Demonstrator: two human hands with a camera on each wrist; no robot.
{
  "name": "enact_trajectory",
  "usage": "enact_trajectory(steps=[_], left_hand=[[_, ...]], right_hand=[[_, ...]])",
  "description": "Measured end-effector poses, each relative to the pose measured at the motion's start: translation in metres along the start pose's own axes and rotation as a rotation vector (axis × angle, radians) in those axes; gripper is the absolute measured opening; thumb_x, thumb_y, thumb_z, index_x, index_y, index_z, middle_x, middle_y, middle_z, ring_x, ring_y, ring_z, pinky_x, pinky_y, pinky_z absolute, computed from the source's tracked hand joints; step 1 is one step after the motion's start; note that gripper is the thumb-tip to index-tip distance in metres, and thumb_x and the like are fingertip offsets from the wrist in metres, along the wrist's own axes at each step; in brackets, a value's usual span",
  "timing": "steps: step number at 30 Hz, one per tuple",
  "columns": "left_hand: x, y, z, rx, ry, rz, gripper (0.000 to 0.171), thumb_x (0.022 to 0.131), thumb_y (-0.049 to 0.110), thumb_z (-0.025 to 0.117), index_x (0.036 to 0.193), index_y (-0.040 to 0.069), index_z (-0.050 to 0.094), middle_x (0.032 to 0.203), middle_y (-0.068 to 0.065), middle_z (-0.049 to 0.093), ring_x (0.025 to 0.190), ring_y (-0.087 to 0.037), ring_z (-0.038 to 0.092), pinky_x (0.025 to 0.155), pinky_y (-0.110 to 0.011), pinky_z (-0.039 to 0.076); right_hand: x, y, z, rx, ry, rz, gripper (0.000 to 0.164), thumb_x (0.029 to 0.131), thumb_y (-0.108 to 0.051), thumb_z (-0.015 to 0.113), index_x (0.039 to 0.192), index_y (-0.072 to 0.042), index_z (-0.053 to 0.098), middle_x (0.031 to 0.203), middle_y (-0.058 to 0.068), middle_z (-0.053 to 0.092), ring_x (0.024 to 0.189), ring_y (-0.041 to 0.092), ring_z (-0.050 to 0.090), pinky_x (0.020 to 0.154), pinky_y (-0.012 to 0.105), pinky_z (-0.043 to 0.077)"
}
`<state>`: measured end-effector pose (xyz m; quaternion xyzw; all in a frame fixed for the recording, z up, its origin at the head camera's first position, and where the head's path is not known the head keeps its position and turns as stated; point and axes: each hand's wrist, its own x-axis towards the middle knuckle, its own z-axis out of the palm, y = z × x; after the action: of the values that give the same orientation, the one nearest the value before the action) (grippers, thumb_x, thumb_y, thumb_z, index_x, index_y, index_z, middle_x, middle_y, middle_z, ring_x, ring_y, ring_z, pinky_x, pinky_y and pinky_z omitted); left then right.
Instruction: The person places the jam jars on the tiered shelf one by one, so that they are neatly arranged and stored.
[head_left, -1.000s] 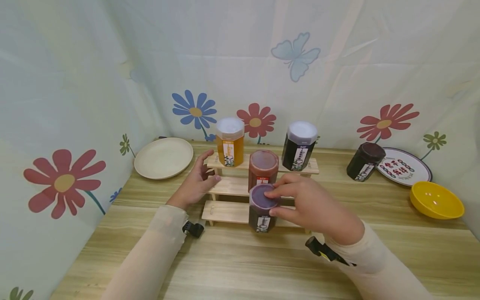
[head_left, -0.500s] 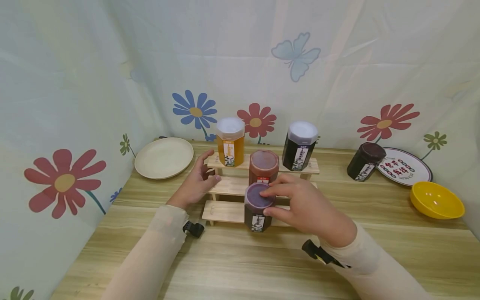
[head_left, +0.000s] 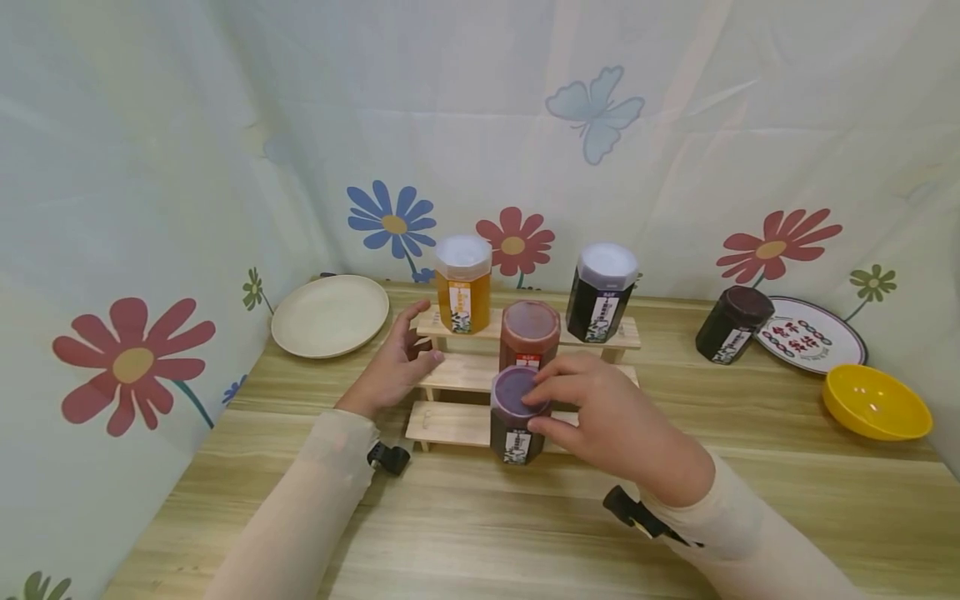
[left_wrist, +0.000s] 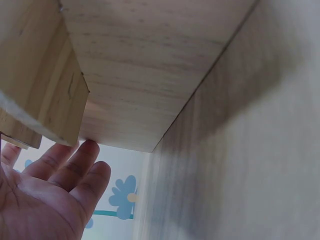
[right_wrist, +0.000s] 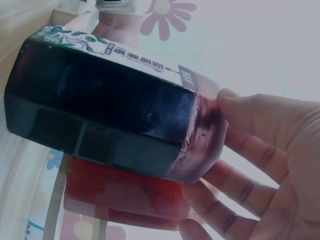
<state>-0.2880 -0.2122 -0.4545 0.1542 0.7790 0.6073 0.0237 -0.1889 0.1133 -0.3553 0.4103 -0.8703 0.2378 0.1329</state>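
My right hand (head_left: 611,412) holds a dark eight-sided jar (head_left: 516,437) by its purple lid, thumb and fingers spread around the rim. This jar stands at the lowest step of a three-tiered wooden rack (head_left: 448,423). In the right wrist view, the thumb (right_wrist: 240,105) lies against the lid of the dark jar (right_wrist: 105,105). Right behind it, on the middle step, is a red jar (head_left: 530,329). My left hand (head_left: 390,371) is at the rack's left end, fingers extended; in the left wrist view its fingertips (left_wrist: 90,147) are right by the wood.
On the top step stand an amber jar (head_left: 465,292) and another dark jar (head_left: 602,296). A cream plate (head_left: 330,317) lies back left. At right are a third dark jar (head_left: 733,325), a white patterned plate (head_left: 840,333) and a yellow bowl (head_left: 873,404).
Over the last second my right hand has shifted the dark jar slightly left along the lowest step. The left hand stays by the rack's end.
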Motion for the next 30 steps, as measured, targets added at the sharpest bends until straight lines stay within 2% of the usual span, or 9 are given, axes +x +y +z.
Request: enact_trajectory(steps=[6,13,17,25,30], left_hand=[[-0.001,-0.001,-0.001,0.012,0.007,-0.019,0.084,0.104,0.007,0.062,0.168,0.032,0.013,0.16,-0.024,0.043,0.144,-0.044,0.049,0.115,-0.06,0.044],[0.001,-0.002,0.0,0.008,0.004,-0.008,0.084,0.104,0.005,0.063,0.169,0.023,0.012,0.159,-0.025,0.044,0.143,-0.045,0.05,0.115,-0.06,0.044],[0.001,-0.001,-0.001,0.018,0.006,-0.011,0.084,0.104,0.007,0.063,0.168,0.025,0.013,0.16,-0.025,0.043,0.144,-0.046,0.049,0.116,-0.061,0.043],[0.001,-0.003,-0.001,0.008,0.002,-0.008,0.084,0.104,0.007,0.063,0.168,0.025,0.012,0.16,-0.025,0.044,0.143,-0.045,0.05,0.115,-0.06,0.045],[0.002,-0.004,0.0,0.012,0.002,-0.001,0.084,0.103,0.007,0.063,0.169,0.024,0.012,0.16,-0.025,0.043,0.144,-0.046,0.049,0.115,-0.06,0.044]], right_hand=[[0.0,0.0,0.005,-0.004,0.032,-0.038,0.019,0.084,-0.017,0.091,0.102,-0.016,0.084,0.111,0.002,0.073,0.104,0.022,0.068,0.09,0.043,0.061],[0.004,-0.003,0.017,0.023,0.073,-0.026,0.021,0.082,-0.018,0.093,0.101,-0.015,0.085,0.116,0.004,0.074,0.11,0.023,0.068,0.095,0.044,0.06],[0.004,-0.006,0.024,0.018,0.12,-0.025,0.022,0.082,-0.019,0.093,0.101,-0.015,0.085,0.117,0.002,0.074,0.112,0.022,0.068,0.097,0.043,0.06],[0.006,-0.009,0.04,0.014,0.223,-0.041,0.026,0.082,-0.013,0.093,0.106,-0.011,0.084,0.12,0.004,0.076,0.117,0.024,0.068,0.099,0.041,0.06],[0.005,-0.01,0.043,-0.018,0.217,-0.047,0.032,0.083,-0.015,0.092,0.113,-0.01,0.083,0.123,0.005,0.075,0.118,0.024,0.068,0.1,0.041,0.059]])
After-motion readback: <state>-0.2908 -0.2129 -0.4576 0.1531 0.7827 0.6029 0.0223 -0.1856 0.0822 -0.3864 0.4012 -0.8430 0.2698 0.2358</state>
